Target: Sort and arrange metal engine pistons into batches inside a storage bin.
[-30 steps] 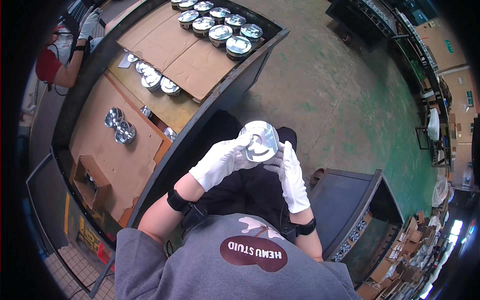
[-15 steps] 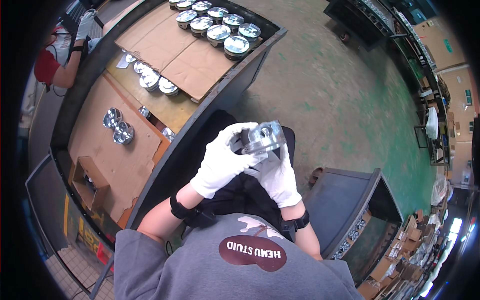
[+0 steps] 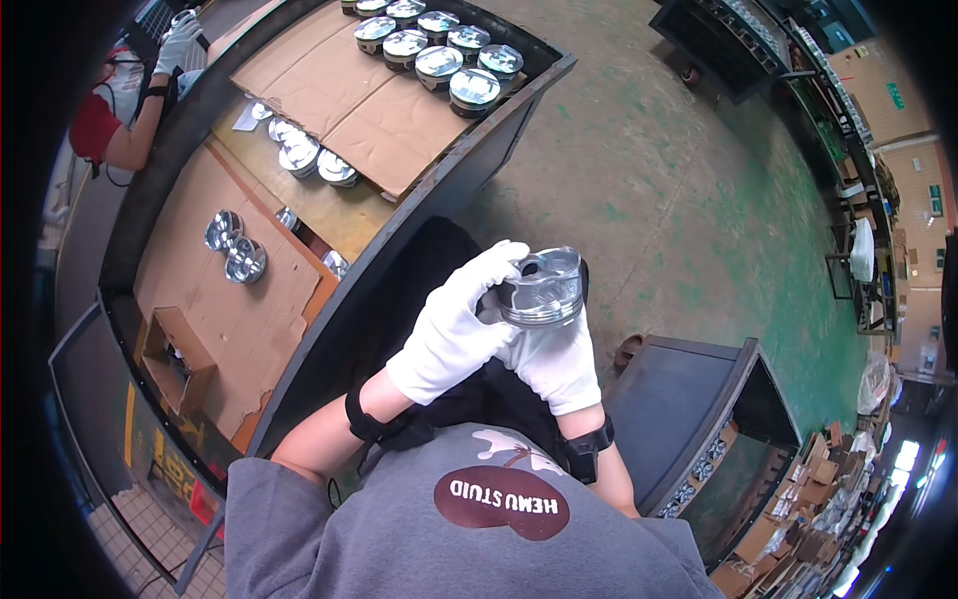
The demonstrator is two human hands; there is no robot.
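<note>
A shiny metal piston point(image 3: 544, 292) is held up in front of my body, its ringed edge low and its open, hollowed side tipped upward. My left hand point(image 3: 454, 327), in a white glove, grips it from the left side with fingers and thumb. Below and behind the piston is my right hand point(image 3: 555, 361), also gloved in white, bearing it from underneath; most of its fingers are hidden by the part. Left of my hands, two pistons point(image 3: 245, 262) lie side by side on a cardboard sheet point(image 3: 205, 299) in a dark metal cart.
The cart's rim point(image 3: 419, 215) runs diagonally beside me. Several pistons point(image 3: 439, 65) stand on its upper cardboard point(image 3: 369, 130). A small open box point(image 3: 180, 361) sits nearer. At far left is another person's gloved hand point(image 3: 180, 42). A dark metal cabinet point(image 3: 674, 409) stands at right.
The piston has been turned in my hands, so its ringed edge now faces lower and its hollow side shows more. My right hand has shifted beneath it.
</note>
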